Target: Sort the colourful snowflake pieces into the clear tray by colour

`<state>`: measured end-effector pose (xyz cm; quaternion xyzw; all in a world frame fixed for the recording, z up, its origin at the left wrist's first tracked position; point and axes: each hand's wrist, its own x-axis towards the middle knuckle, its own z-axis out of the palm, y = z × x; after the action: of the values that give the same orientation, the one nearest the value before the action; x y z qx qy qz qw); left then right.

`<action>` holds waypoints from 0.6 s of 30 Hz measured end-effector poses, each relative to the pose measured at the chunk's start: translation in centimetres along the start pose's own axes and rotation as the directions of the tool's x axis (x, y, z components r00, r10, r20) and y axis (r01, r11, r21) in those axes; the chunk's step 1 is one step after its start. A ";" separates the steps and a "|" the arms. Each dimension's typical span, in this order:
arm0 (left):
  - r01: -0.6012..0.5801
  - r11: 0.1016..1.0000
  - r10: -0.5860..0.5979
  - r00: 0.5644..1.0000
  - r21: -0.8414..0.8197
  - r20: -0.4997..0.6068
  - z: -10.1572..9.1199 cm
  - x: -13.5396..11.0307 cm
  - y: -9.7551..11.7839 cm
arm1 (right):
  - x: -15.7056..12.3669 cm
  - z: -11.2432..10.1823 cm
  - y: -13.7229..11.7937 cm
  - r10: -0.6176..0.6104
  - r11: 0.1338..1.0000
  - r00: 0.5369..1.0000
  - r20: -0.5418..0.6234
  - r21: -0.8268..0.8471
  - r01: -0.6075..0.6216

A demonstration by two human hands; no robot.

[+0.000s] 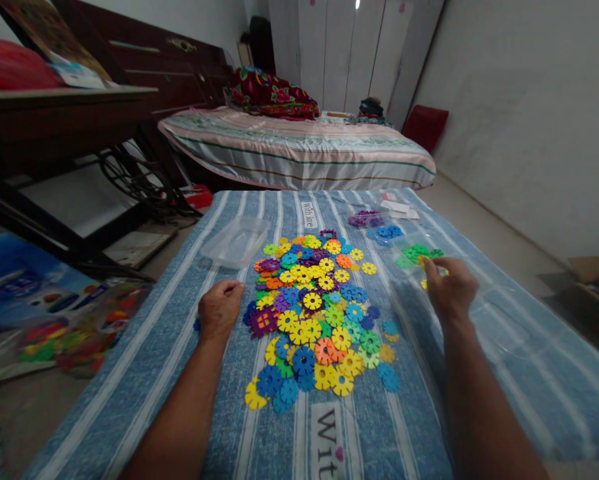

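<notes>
A heap of flat plastic flower-shaped discs point(312, 300) in yellow, blue, orange, green and purple lies mid-table. Beside the left edge of this heap is my left hand point(220, 307), its fingers curled in; whatever they may hold is hidden. My right hand point(449, 283) is over at the right, thumb and finger pinched on a yellow flower disc point(422, 261). Just beyond that hand, green discs point(416, 253) sit in a clear plastic container. Further back are a group of blue discs point(386, 232) and a group of purple discs point(365, 219).
A clear plastic box point(236, 241) stands at the back left of the striped cloth point(179, 373). Another clear container point(504, 327) is right of my right hand. White paper pieces point(399, 208) lie at the far right corner. Beyond the table is a bed point(299, 153).
</notes>
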<state>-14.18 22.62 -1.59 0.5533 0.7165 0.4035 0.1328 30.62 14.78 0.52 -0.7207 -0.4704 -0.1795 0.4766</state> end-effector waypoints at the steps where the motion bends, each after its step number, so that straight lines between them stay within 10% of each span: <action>1: -0.002 1.000 0.002 1.000 -0.001 -0.002 0.0 0.0 0.0 | 0.4 -0.3 0.7 -0.012 0.997 0.998 -0.058 -0.081 0.008; 5: 0.012 1.000 -0.012 1.000 0.014 -0.006 0.0 -0.1 0.2 | 0.3 -0.2 1.1 -0.049 0.985 0.994 -0.096 -0.172 0.032; 9: 0.015 1.000 -0.014 1.000 0.022 -0.007 0.0 -0.1 0.3 | -2.0 1.2 -2.7 -0.173 0.977 0.966 0.193 0.161 0.142; 13: 0.018 1.000 -0.018 1.000 0.012 -0.012 0.0 -0.1 0.2 | -5.0 2.0 -7.1 -0.465 0.841 0.712 0.526 0.514 0.169; 18: 0.025 1.000 -0.025 1.000 -0.012 -0.018 0.0 -0.1 0.2 | -7.5 1.6 -10.4 -0.690 0.710 0.433 0.579 0.657 0.253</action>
<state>-13.95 22.52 -1.50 0.5398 0.7221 0.4111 0.1348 17.83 13.43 -0.18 -0.4100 -0.8473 0.1524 0.3012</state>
